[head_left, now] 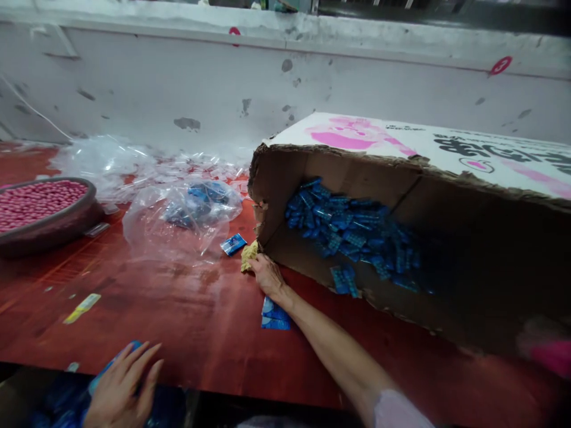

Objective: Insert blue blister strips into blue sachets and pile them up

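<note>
My right hand point(267, 276) reaches forward to the near left corner of a large open carton point(379, 154). Its fingers are closed on a crumpled yellow cloth point(249, 257). A blue packet point(233, 244) lies just beyond the cloth, and more blue packets point(275, 315) lie under my right wrist. At the table's front edge, my left hand point(122, 389) has its fingers stretched out and apart. A blue packet point(111, 364) shows along the far side of that hand, partly covered by it. Inside the carton, on its side, lies a heap of blue packets point(352, 229).
A grey basin point(89, 205) of pink pieces stands at the left. Clear plastic bags point(107, 166) lie at the back, one around blue packets point(196, 202). A yellow and white strip point(82, 308) lies on the red table point(178, 321). A blurred pink shape point(553, 356) shows at right.
</note>
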{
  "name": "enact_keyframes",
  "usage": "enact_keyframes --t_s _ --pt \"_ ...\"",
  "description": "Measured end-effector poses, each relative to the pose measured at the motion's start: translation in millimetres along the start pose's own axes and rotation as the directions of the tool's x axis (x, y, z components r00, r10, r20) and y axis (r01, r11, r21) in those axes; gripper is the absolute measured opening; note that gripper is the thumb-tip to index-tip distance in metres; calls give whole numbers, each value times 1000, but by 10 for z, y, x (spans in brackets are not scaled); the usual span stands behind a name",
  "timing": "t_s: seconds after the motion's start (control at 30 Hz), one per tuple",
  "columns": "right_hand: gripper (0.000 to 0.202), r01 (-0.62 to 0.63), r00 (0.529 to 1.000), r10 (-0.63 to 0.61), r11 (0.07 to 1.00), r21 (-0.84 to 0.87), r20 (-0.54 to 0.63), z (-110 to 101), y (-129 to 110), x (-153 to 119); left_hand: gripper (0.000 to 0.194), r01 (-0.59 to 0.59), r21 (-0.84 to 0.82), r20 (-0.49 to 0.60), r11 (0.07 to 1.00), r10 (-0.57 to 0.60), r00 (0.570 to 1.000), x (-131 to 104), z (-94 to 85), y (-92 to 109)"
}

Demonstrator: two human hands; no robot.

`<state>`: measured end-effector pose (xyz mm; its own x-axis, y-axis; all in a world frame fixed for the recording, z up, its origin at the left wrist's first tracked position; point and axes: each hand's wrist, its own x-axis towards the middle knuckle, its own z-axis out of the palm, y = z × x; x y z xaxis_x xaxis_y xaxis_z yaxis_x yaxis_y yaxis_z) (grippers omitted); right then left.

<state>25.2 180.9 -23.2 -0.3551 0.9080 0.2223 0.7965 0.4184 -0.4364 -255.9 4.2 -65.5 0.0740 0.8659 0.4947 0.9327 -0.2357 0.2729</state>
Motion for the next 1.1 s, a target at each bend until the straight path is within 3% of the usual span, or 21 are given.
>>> enact_keyframes --t_s 0.1,0.23,0.33,0.47,0.53,0.57,0.63,0.7,0.77,0.87,0.93,1.0,1.07,1.1 --pt "23 2 1000 -1 1000 16 -31 -217 49 -310 34 -114 -52 -33 992 112 993 296 224 577" --pt "22 -75 996 74 997 -20 -47 -374 129 -949 32 -62 -138 26 988 66 998 573 553 1234" --pt "17 -159 986 155 984 -78 -56 -310 142 -1269 31 16 -253 85 967 6 996 662 712 1544" --pt "15 -186 979 175 977 -103 -106 -190 111 -1338 27 175 -489 182 855 -96 979 627 672 1753" --pt "15 -183 977 169 978 -97 -131 -199 99 -1322 28 369 -605 292 706 -235 927 578 594 1817" --pt "15 -178 975 164 980 -90 -150 -225 90 -1324 32 494 -644 374 585 -323 869 558 558 1850" --pt "16 -157 970 142 986 -62 -197 -309 54 -1358 45 702 -661 552 267 -461 695 539 507 1929" --pt "18 -98 963 91 995 -17 -252 -411 -11 -1428 52 769 -638 685 -25 -473 554 559 480 2024" --pt "20 -19 955 34 998 52 -294 -493 -92 -1510 45 762 -614 762 -207 -407 503 605 466 2121" --pt "22 0 941 88 966 260 -327 -519 -174 -1606 29 738 -579 810 -347 -342 476 660 453 2226" --pt "31 -101 914 279 860 501 -295 -468 -172 -1631 26 727 -568 820 -385 -342 459 656 458 2257" --pt "32 -220 880 459 622 752 -122 -391 -139 -1627 27 725 -578 811 -376 -365 457 621 479 2266" --pt "17 -301 862 502 393 869 71 -317 -105 -1611 28 720 -616 775 -320 -410 481 574 513 2271" --pt "14 -321 861 492 334 886 126 -288 -97 -1603 29 713 -642 747 -282 -438 500 551 534 2276"
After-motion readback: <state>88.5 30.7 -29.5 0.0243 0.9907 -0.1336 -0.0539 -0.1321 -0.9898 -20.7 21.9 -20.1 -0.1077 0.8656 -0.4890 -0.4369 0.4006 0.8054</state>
